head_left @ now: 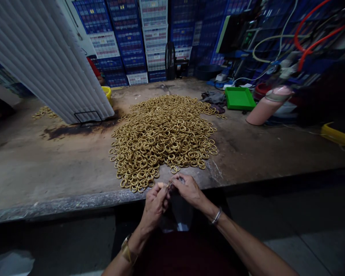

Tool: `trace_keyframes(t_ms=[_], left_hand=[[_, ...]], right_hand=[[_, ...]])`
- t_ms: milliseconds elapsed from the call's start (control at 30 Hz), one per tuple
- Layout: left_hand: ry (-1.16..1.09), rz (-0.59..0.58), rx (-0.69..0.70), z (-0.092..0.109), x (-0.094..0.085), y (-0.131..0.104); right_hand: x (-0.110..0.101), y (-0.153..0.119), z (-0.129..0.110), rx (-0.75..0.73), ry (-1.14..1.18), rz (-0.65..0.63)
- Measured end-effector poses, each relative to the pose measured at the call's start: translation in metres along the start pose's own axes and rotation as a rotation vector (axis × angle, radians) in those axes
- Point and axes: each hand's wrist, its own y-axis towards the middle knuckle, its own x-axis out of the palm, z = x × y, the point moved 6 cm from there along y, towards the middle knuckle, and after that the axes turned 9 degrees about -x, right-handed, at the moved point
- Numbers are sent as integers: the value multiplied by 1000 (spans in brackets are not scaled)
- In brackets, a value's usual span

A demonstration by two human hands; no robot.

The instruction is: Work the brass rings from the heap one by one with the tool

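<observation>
A broad heap of brass-coloured rings (166, 134) lies on the worn table (83, 168), reaching close to its front edge. Just in front of the heap, my left hand (155, 201) and my right hand (188, 188) meet at the fingertips. The fingers of both are pinched together around something small, mostly hidden between them; it cannot be made out. One loose ring pair (174, 169) lies just beyond my fingertips. Below the hands a pale, clear plastic bag or sheet (180, 214) hangs at my lap.
A ribbed grey panel (54, 57) leans at the left in a wire stand (88, 118). At the back right are a green tray (240, 98), dark cloth (214, 97) and a pink cylinder (268, 106). Stacked crates (129, 36) and a black fan (170, 60) stand behind.
</observation>
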Motion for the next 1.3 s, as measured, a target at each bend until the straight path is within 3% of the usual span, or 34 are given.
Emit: trace_keyframes(t_ms=[100,300,667,800,900,1033,1300], left_hand=[[-3,30,-4,2,-1,1],[54,56,11,4,-1,1],[97,112,23,5,-3,-2],[44,33,-2,14,6,-13],[-104,-75,-34,17,13,-17],[-291,-99,-90,9,11,-11],[-418,-131,-132,2,3,-5]], right_hand=[[-2,-2,-4,-114,-196,-7],[11,-12,-14,-304,-513,-188],[14,-12,-14,-228,-652,-308],[3,0,-3,-128,-782,-237],[-11,11,4,-67,-831,-112],[-22,18,3,-23,-859,60],[-12,25,1,32,-967,19]])
